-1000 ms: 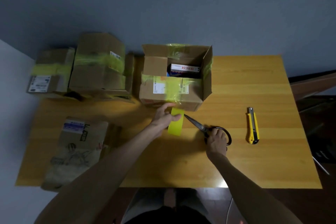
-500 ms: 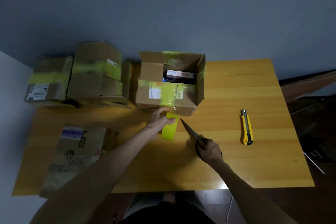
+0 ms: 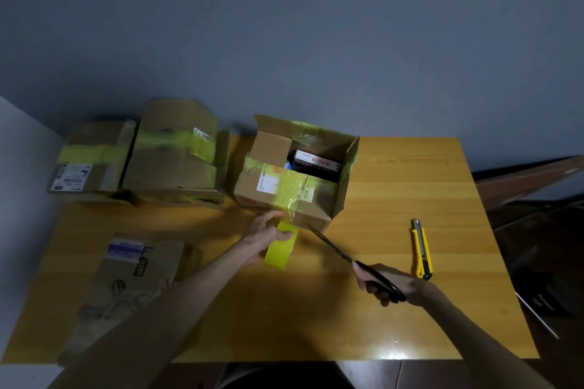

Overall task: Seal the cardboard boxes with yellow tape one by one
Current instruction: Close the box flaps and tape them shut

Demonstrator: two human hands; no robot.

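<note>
A dim blue-grey wall [image 3: 284, 25] backs a yellow wooden bench [image 3: 395, 186]. The left hand [image 3: 267, 235] curls its fingers over the top of the yellow tape roll [image 3: 279, 251], hiding its upper part. A strip of tape [image 3: 286, 196] runs from the roll up the front face of the open cardboard box [image 3: 319, 199], which stands at the far middle of the bench with a printed carton [image 3: 316, 161] inside. The right hand [image 3: 392, 286] clenches the handles of the scissors [image 3: 335, 248] and covers their loops. The blades point up-left, tip just beside the box's near bottom edge; whether they are parted is hard to make out. Both forearms are cut off at the bottom edge. A yellow utility knife [image 3: 421, 249] lies right of the scissors. Taped boxes [image 3: 177, 151] sit far left, with a flattened package [image 3: 126, 281] nearer.
</note>
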